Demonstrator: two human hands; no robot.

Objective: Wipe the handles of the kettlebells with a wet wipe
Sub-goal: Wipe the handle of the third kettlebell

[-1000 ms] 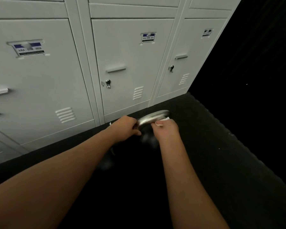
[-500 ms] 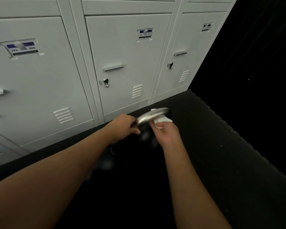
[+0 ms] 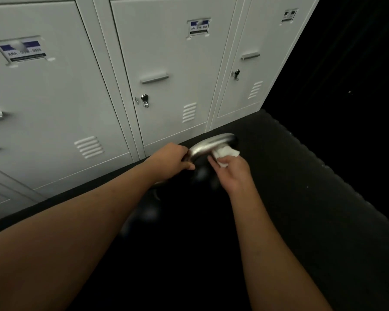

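left hand (image 3: pixel 172 159) – fist round handle (image 3: pixel 211 145) end; right hand (image 3: pixel 230 173) – palm-up, pinching wipe (image 3: pixel 226 154) under handle

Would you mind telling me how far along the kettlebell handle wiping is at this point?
Done: nothing can be confirmed; no handle shows as finished. In hand: the left hand grips one end of the shiny handle while the right hand presses the white wipe against its underside near the far end. Left: the rest of this handle; the kettlebell body and any other kettlebells are lost in the dark.
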